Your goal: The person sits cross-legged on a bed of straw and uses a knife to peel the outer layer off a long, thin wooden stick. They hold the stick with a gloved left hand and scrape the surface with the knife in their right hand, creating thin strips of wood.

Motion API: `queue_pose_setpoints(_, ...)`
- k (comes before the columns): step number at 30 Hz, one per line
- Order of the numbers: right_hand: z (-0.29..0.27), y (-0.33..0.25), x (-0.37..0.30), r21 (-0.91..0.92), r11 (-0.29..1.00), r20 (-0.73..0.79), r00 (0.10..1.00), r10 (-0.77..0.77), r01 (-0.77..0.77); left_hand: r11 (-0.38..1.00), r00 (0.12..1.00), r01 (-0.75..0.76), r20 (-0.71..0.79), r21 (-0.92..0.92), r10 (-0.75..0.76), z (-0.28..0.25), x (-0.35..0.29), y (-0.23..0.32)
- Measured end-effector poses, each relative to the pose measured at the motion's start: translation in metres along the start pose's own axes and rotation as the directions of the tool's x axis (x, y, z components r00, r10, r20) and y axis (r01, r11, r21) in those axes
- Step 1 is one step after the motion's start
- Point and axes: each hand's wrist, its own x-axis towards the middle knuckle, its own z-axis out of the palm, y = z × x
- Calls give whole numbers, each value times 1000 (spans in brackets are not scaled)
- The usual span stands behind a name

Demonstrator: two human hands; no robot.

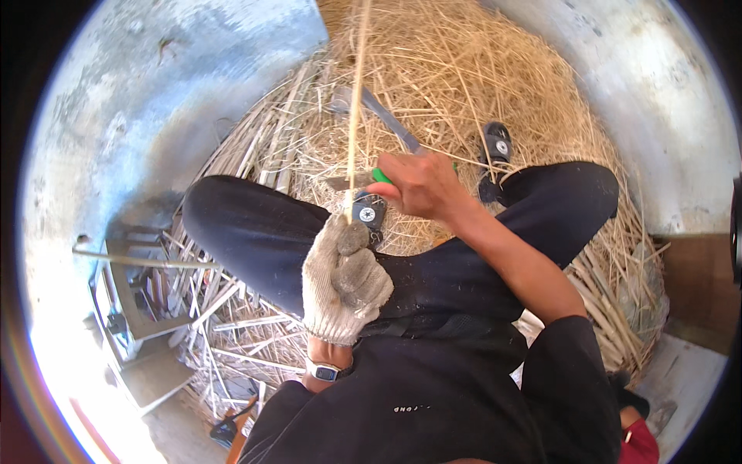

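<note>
My left hand (345,278), in a soiled white knit glove, is closed round the lower end of a long, thin, pale strip (355,116), which looks like split bamboo or cane. The strip rises nearly straight up to the top edge of the view. My bare right hand (423,184) grips a knife by its green handle (382,176). The short, dull blade (346,183) points left and meets or crosses the strip just above my gloved fist. Whether it touches the strip I cannot tell.
Straw-like shavings (464,69) heap up ahead between pale walls (193,85). A grey, flat metal piece (390,120) lies beyond my right hand. Dark sandals (497,144) show between my bent legs. Split strips lie at left, near a wooden frame (139,309). A person's red garment (640,442) shows lower right.
</note>
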Motion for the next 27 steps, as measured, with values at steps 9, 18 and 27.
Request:
queue_pose_setpoints(9, -10, -12, -15, 585, 648, 594, 801, 68, -489, 999, 997, -39, -66, 23, 40, -22, -10, 1)
queue_pose_setpoints(18, 1, -21, -19, 161, 986, 130, 992, 9, -30, 933, 886, -91, -399, 347, 235, 9, -4, -20)
queue_pose_setpoints(27, 5, -8, -6, -77, 995, 11, 998, 61, -60, 908, 959, -194, -123, 371, 255, -7, 12, -34)
